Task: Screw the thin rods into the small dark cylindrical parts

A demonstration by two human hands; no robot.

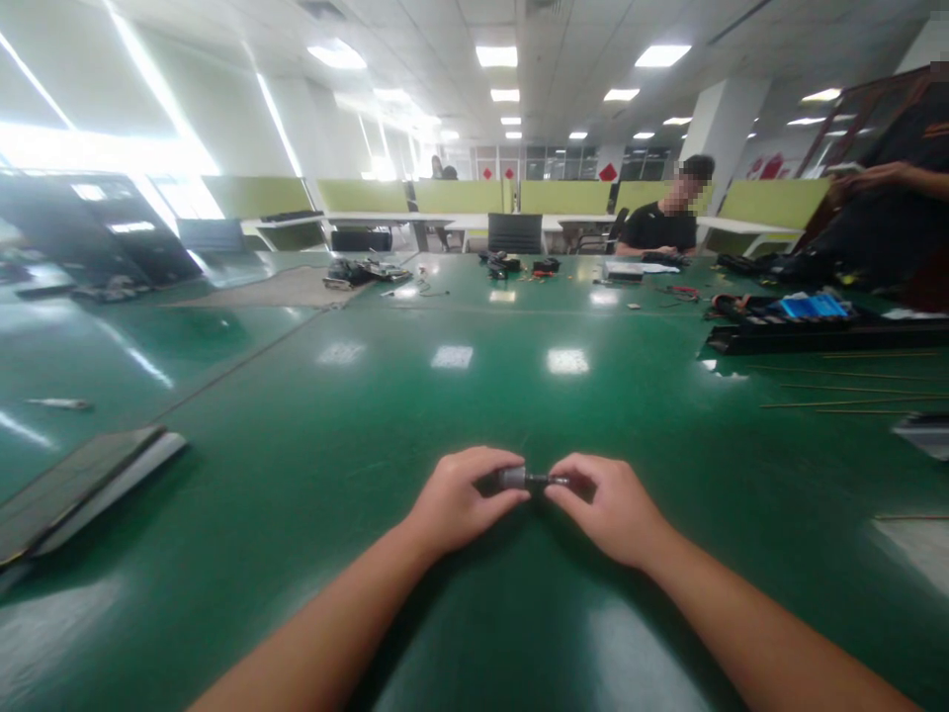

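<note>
Low over the green tabletop (474, 415), a small grey cylinder with a thin dark metal shaft (513, 479) lies level between my two hands. My left hand (464, 499) has its thumb and fingers closed round the thick grey body. The far end of the shaft is pinched between thumb and fingertips of my right hand (604, 504). A short stretch of shaft shows in the gap between the hands. Part of the grey body is hidden by my left fingers, and its exact kind is too small to make out.
A flat grey panel (89, 489) lies at the left. On the right are a long black tray (808, 336) with blue packs, thin rods (852, 388) and a person in dark clothes. Tools and parts (504, 263) lie at the far edge, where another person sits.
</note>
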